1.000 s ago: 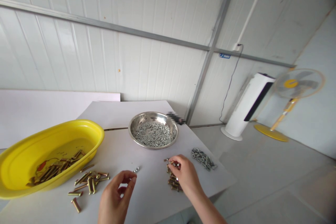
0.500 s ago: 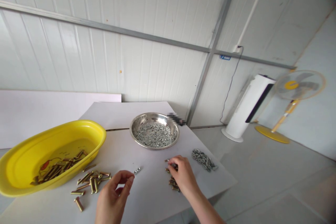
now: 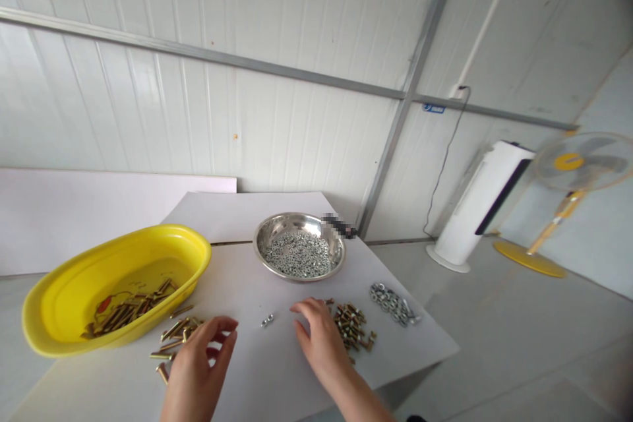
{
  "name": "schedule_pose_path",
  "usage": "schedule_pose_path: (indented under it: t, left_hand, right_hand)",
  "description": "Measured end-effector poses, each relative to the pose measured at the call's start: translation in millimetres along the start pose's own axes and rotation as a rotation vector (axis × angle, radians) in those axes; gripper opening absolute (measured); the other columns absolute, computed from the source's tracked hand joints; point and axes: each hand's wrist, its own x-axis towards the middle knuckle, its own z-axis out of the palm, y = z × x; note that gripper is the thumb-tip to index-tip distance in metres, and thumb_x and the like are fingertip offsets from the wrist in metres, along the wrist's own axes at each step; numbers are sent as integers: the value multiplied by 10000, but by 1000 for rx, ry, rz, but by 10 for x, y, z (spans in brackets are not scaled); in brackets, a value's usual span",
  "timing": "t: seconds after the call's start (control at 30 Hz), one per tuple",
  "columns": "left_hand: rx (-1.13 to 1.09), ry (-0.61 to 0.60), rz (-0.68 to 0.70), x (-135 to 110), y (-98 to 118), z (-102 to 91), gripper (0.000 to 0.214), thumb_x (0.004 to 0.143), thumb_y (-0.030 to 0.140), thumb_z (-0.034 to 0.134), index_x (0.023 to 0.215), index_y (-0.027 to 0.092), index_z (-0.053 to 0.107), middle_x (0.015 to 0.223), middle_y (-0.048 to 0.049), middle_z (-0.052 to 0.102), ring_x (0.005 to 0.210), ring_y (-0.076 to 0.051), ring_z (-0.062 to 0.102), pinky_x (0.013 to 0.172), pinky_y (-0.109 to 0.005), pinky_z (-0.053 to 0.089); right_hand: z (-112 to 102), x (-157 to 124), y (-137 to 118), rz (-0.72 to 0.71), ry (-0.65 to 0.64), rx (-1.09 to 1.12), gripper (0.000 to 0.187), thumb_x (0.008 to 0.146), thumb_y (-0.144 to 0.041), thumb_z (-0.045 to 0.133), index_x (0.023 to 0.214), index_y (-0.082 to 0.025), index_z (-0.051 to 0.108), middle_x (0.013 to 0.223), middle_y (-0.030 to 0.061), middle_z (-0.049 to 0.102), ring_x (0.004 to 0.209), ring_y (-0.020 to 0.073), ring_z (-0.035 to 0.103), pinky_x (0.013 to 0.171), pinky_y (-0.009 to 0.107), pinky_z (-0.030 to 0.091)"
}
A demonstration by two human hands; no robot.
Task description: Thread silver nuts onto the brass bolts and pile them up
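My left hand (image 3: pixel 200 366) hovers over the near left of the table, thumb and forefinger slightly apart, nothing visible between them. It partly covers a loose group of brass-coloured bolts (image 3: pixel 173 330). My right hand (image 3: pixel 321 341) has its thumb and fingers spread, with nothing seen in it. Between the hands lie a few small silver nuts (image 3: pixel 268 321). Just right of my right hand is a pile of shorter-looking brass-coloured bolts (image 3: pixel 357 326), partly hidden by that hand. Farther right, grey metal rings, like washers or nuts, form another pile (image 3: pixel 393 304).
A yellow tub (image 3: pixel 54 303) holding more bolts stands at the left. Behind my hands sits a steel bowl (image 3: pixel 260 260) full of small nuts, with a blurred-out dark object (image 3: pixel 339 225) at its rim. Right of the white table (image 3: pixel 247 382) stand a white tower appliance (image 3: pixel 469 211) and a fan (image 3: pixel 558 211).
My right hand has moved left from the bolt pile toward the loose nuts, uncovering the pile. My left hand has drawn left, over the loose bolts. The view has shifted slightly.
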Motion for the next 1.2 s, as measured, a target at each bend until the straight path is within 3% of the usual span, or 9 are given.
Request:
schedule_pose_path:
  t: [0.13,0.23,0.3,0.47,0.63,0.83,1.07,1.2]
  left_hand:
    - [235,-99,93,-5,-86,-66,198,861,407,572,896,244,679,827,-38,727,695,-221,691,626,-298,561]
    - [440,-111,118,1,-107,-195,185,895,348,508,894,250,666,880,-55,721,791,-247,684,723,-341,535]
    - [582,-106,75,15,-95,-326,217,908,263,452,893,256,668,934,-60,712,913,-263,669,780,-356,503]
    - [826,-120,-131,50,-40,-668,342,866,120,394,943,269,691,871,-60,659,964,-284,632,727,-353,454]
    - [825,-147,-176,68,-97,-836,347,794,85,447,924,289,696,895,-53,649,961,-281,614,720,-327,450]
    - [695,-265,-170,110,-309,-881,390,777,39,436,952,278,689,951,-45,654,972,-257,613,809,-339,449]
    - [782,-376,-151,129,-309,-894,406,756,-1,421,889,271,691,855,-38,557,952,-255,568,807,-331,426]
    - [818,-360,-123,133,-297,-902,378,771,1,412,827,253,687,833,-44,539,950,-271,553,793,-345,421]
  right_hand:
    - [147,-21,-131,-63,-43,20,429,802,23,547,1137,-213,672,1083,78,666,1048,271,582,965,390,455]
    - [222,-6,-198,-88,-80,13,523,801,47,523,1211,-252,649,1139,67,645,1083,270,553,995,387,437]
    - [262,10,-224,-82,-97,2,522,805,53,519,1196,-262,661,1119,61,642,1068,264,552,982,376,441]
    - [347,36,-245,-68,-112,-20,450,830,47,514,1084,-270,706,1020,50,635,996,247,561,913,354,459]
    - [403,44,-266,-69,-118,-30,354,827,11,572,1010,-256,714,982,47,638,975,250,565,897,346,456]
    - [437,52,-318,-70,-103,-44,390,820,-8,611,1128,-242,667,1061,57,628,1056,255,536,954,356,416]
    - [517,91,-310,-49,-89,-67,255,806,-37,679,947,-248,708,984,41,612,1001,247,531,911,348,401]
    - [552,93,-276,-26,-75,-66,197,789,-58,725,869,-237,711,943,38,617,980,252,534,901,355,393]
